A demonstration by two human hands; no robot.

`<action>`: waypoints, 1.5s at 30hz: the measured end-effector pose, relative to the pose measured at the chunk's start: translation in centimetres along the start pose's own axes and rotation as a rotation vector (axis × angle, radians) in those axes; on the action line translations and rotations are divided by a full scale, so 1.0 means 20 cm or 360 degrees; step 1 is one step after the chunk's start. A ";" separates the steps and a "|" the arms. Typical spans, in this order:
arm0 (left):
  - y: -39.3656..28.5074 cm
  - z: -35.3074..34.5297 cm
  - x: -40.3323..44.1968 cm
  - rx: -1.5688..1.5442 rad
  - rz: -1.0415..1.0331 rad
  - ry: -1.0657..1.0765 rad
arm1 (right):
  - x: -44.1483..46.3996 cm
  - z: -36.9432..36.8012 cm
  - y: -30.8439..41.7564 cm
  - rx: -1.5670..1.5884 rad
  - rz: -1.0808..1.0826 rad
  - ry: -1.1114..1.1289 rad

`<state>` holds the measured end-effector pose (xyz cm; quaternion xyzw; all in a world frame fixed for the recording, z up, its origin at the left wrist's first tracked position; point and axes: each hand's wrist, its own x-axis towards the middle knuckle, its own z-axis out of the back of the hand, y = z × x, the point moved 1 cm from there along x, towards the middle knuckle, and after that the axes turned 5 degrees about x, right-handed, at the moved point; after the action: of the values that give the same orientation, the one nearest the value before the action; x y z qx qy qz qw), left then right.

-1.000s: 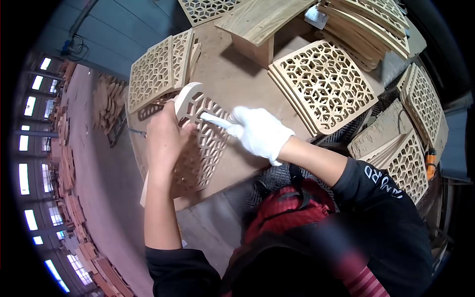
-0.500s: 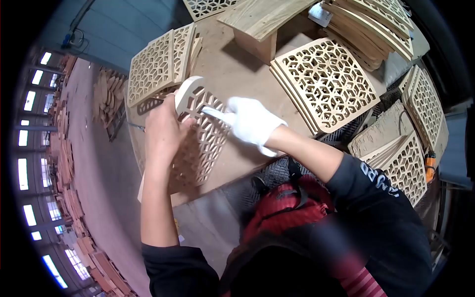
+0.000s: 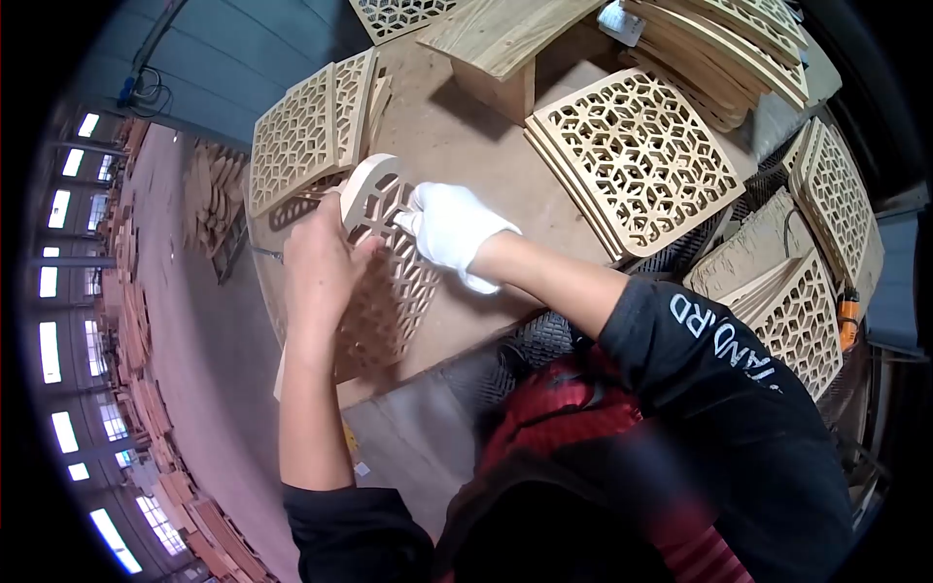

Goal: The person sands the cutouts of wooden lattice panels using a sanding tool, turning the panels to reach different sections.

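Note:
My bare left hand (image 3: 321, 253) grips the edge of a wooden lattice panel (image 3: 398, 291), which stands tilted on the table with its rounded corner up. The panel is cut through with a geometric pattern of holes. My right hand (image 3: 447, 233), in a white glove, is closed against the panel's face near that upper corner. Its fingers pinch a thin, flat, pale tool, now almost wholly hidden by the glove and the cutouts; its exact kind I cannot make out.
A stack of lattice panels (image 3: 637, 160) lies right of my hands. More panels (image 3: 311, 126) lean at the table's left edge. A wooden bench-like block (image 3: 505, 44) stands behind. At far right are further panels (image 3: 836, 204) and an orange tool (image 3: 848, 319).
My right hand has moved left toward the panel, and the pale tool has gone into or behind the cutouts. My left hand keeps its hold on the panel.

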<state>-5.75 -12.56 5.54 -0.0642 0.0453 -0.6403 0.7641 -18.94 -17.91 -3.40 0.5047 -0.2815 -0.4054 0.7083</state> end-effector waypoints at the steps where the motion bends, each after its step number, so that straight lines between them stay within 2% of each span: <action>1: -0.01 0.01 0.00 0.0031 0.0007 0.0006 | -0.02 0.02 0.02 -0.0055 0.0046 0.0048; 3: 0.03 0.01 0.01 0.0011 -0.0048 -0.0046 | -0.12 0.11 0.04 -0.0157 0.0122 0.0140; 4: 0.04 0.00 0.02 -0.0004 -0.0072 -0.0068 | -0.14 0.14 0.00 -0.0529 0.0676 0.0157; 6: 0.02 -0.01 0.00 0.0071 -0.0106 -0.0090 | -0.16 0.17 0.02 0.0074 -0.0323 0.0234; 9: -0.04 0.00 -0.01 0.0111 -0.0084 -0.0080 | -0.03 0.05 -0.03 0.0026 -0.0137 0.0118; 10: -0.04 0.00 -0.01 0.0102 -0.0054 -0.0050 | -0.03 0.04 -0.04 0.0075 0.0202 -0.0007; 12: -0.04 0.01 -0.02 0.0088 -0.0011 -0.0015 | 0.00 0.03 -0.02 0.0061 -0.0167 0.0188; 14: -0.04 0.01 -0.02 0.0089 -0.0002 0.0007 | -0.15 0.10 -0.02 -0.0254 0.0248 0.0137; 15: -0.02 0.01 -0.01 -0.0005 -0.0001 -0.0011 | -0.22 0.14 -0.06 -0.0258 0.0215 0.0169; 17: 0.06 -0.02 0.04 -0.0042 -0.0035 -0.0045 | -0.34 0.20 -0.20 -0.0163 -0.0251 0.0300; 18: 0.08 -0.03 0.05 -0.0058 -0.0052 -0.0050 | -0.39 0.20 -0.27 -0.0176 -0.0345 0.0309; 20: 0.04 0.00 0.06 -0.0122 -0.0028 -0.0038 | -0.48 0.17 -0.45 -0.0256 -0.0089 0.0186; 23: 0.08 -0.01 0.06 -0.0099 -0.0084 -0.0030 | -0.51 0.15 -0.40 0.0242 -0.0528 0.0060; 26: 0.07 0.04 0.05 -0.0264 -0.0050 -0.0020 | -0.51 0.15 -0.37 0.0209 -0.0256 0.0052; 27: 0.07 0.06 0.04 -0.0367 -0.0001 -0.0040 | -0.51 0.17 -0.30 0.0111 -0.0435 0.0071; 30: 0.16 0.13 -0.01 -0.0285 0.0216 0.0160 | -0.55 0.18 -0.37 0.0192 -0.0437 0.0151; 31: 0.22 0.13 -0.03 -0.0166 0.0115 0.0155 | -0.56 0.20 -0.40 0.0040 -0.0348 0.0178; 32: 0.26 0.13 -0.06 -0.0253 0.0177 0.0172 | -0.58 0.18 -0.46 0.0055 -0.0258 0.0074; 34: 0.30 0.12 -0.13 -0.0427 0.0296 0.0202 | -0.60 0.18 -0.48 0.0231 -0.0386 0.0020; 38: 0.43 0.08 -0.14 -0.0176 0.0215 0.0127 | -0.58 0.17 -0.48 0.0140 -0.0273 0.0067; 39: 0.38 0.09 -0.16 -0.0297 0.0289 0.0116 | -0.58 0.16 -0.46 0.0119 -0.0234 0.0076; 43: 0.30 0.10 -0.18 -0.0130 0.0356 0.0043 | -0.55 0.15 -0.38 0.0120 -0.0263 0.0161; 45: 0.28 0.10 -0.20 -0.0074 0.0404 0.0048 | -0.55 0.15 -0.32 0.0272 -0.0241 0.0155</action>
<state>-0.64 -7.57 6.56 -0.0659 0.0794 -0.5380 0.8366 -28.87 -11.03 -8.42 0.6022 -0.2413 -0.4072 0.6429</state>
